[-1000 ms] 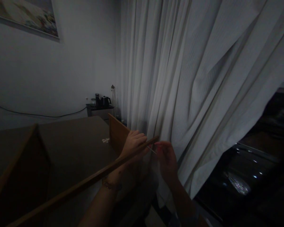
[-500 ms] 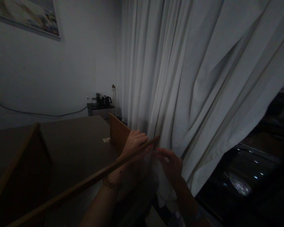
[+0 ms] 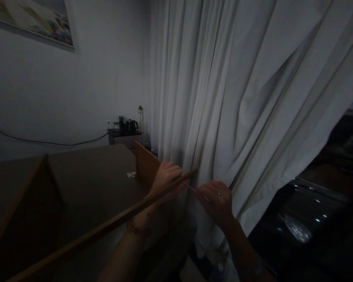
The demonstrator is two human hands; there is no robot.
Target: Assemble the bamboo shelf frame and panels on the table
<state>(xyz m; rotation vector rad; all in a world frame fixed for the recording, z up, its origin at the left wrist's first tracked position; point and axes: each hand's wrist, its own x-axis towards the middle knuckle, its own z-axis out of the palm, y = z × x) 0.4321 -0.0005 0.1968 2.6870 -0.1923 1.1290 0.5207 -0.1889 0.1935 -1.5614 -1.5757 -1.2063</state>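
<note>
In the dim room my left hand (image 3: 166, 178) is curled over the top rail of a wooden frame (image 3: 106, 229), near the rail's far end by the curtain. My right hand (image 3: 216, 201), a ring on one finger, is closed in a pinch on a thin metal rod (image 3: 191, 188) that slants up to the left toward the rail's end. The rod's tip meets the wood just beside my left fingers. A white curtain (image 3: 238, 98) hangs right behind both hands.
A dark board (image 3: 91, 184) lies inside the wooden frame, with a small white mark on it. A side table with a kettle (image 3: 131, 125) stands in the corner. A cable (image 3: 47, 141) runs along the wall. A dark glossy object (image 3: 306, 219) sits low right.
My right hand has shifted to the right and down and turned its back upward, drawing the thin rod out from the rail's end. My left hand has stayed on the rail.
</note>
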